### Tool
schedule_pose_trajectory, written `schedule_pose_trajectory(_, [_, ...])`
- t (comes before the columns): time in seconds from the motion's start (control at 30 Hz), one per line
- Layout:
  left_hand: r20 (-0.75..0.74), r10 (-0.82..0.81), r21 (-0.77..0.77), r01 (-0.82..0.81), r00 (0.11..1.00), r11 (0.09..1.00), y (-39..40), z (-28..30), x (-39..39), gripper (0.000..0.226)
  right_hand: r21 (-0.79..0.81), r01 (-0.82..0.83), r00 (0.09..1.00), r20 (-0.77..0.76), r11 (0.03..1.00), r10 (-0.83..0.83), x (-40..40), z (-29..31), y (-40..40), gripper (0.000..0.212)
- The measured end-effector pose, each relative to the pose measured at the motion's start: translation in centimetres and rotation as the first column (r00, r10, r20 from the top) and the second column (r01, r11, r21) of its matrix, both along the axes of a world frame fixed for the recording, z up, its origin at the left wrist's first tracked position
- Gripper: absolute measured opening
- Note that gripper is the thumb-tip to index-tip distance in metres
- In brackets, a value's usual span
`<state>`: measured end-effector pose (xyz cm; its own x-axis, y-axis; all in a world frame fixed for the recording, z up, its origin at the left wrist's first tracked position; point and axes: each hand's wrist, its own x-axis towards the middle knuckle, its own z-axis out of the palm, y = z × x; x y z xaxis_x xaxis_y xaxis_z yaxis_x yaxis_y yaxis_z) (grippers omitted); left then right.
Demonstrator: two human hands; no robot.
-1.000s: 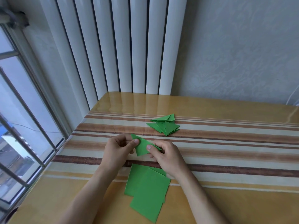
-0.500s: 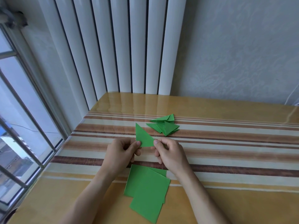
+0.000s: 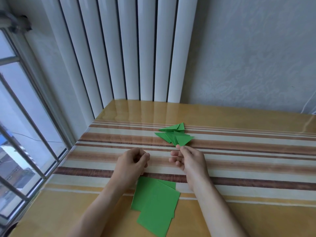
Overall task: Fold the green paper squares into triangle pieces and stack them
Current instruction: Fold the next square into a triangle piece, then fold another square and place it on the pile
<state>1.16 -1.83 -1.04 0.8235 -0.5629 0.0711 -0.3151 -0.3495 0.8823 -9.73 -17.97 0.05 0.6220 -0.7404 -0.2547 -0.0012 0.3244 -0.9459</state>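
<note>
A pile of folded green triangles point(image 3: 168, 134) lies on the striped table point(image 3: 248, 151), just past my hands. My right hand point(image 3: 189, 159) reaches forward and pinches the near tip of a folded green triangle point(image 3: 183, 140) between thumb and forefinger; the piece rests on the right side of the pile. My left hand point(image 3: 132, 161) hovers to the left, fingers loosely curled, holding nothing. A stack of flat green paper squares point(image 3: 155, 202) lies between my forearms near the front edge.
A white ribbed radiator point(image 3: 128, 48) stands against the wall behind the table. A barred window point(image 3: 20, 134) runs along the left side, close to the table's left edge. A white cable point(image 3: 307, 105) hangs at the far right.
My right hand has carried the folded triangle forward and to the right onto the pile. My left hand has let go of it and stayed back.
</note>
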Motion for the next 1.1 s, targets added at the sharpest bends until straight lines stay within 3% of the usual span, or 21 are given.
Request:
schedule_pose_trajectory(0.2, [0.009,-0.002,0.005,0.002,1.000,1.000,0.0,-0.1,0.1,0.025,-0.122,-0.073,0.996,-0.052,0.990,0.067,-0.3,-0.1,0.3,0.031])
schedule_pose_trajectory(0.27, [-0.001,0.006,-0.011,-0.006,1.000,1.000,0.0,-0.1,0.1,0.025,-0.222,-0.175,0.983,-0.100,0.959,0.156,-0.4,-0.1,0.1,0.029])
schedule_pose_trajectory(0.33, [-0.015,0.027,-0.054,-0.027,1.000,0.998,0.0,0.0,0.2,0.024,-0.421,-0.376,0.924,-0.239,0.826,0.299,-0.4,-0.1,0.2,0.021])
schedule_pose_trajectory(0.4, [-0.020,0.069,-0.106,-0.071,0.997,0.992,0.0,0.1,0.3,0.021,-0.555,-0.570,0.821,-0.400,0.606,0.407,-0.3,-0.1,0.3,0.015])
schedule_pose_trajectory(0.5, [-0.040,0.130,-0.177,-0.135,0.991,0.975,-0.1,0.2,0.5,0.017,-0.547,-0.748,0.661,-0.559,0.377,0.501,-0.5,0.0,0.5,0.046])
schedule_pose_trajectory(0.6, [-0.029,0.168,-0.213,-0.170,0.985,0.962,0.1,0.2,0.6,0.015,-0.514,-0.816,0.568,-0.631,0.264,0.527,-0.9,0.2,0.7,0.062])
schedule_pose_trajectory(0.67, [0.006,0.154,-0.215,-0.149,0.988,0.965,0.3,0.2,0.7,0.015,-0.561,-0.788,0.606,-0.632,0.254,0.484,-0.8,0.1,1.1,0.055])
schedule_pose_trajectory(0.73, [0.096,0.079,-0.168,-0.063,0.992,0.984,0.5,0.1,1.0,0.014,-0.648,-0.704,0.703,-0.580,0.291,0.411,-0.5,-0.2,1.4,0.041])
schedule_pose_trajectory(0.83, [0.209,-0.172,0.007,0.175,0.963,0.985,0.9,0.0,1.3,0.011,-0.760,-0.574,0.816,-0.504,0.303,0.283,-0.1,-0.9,1.6,0.029])
schedule_pose_trajectory(0.97, [0.220,-0.484,0.407,0.371,0.847,0.835,1.0,-0.5,1.0,0.080,-0.824,-0.465,0.885,-0.439,0.324,0.154,0.2,-1.9,0.9,0.026])
schedule_pose_trajectory(1.03, [0.241,-0.525,0.475,0.372,0.816,0.797,1.0,-1.0,1.1,0.093,-0.835,-0.426,0.904,-0.410,0.348,0.121,0.3,-2.2,0.5,0.021])
schedule_pose_trajectory(1.1, [0.244,-0.508,0.449,0.368,0.826,0.814,1.0,-1.0,1.3,0.088,-0.838,-0.406,0.913,-0.393,0.364,0.112,0.4,-2.3,0.4,0.013])
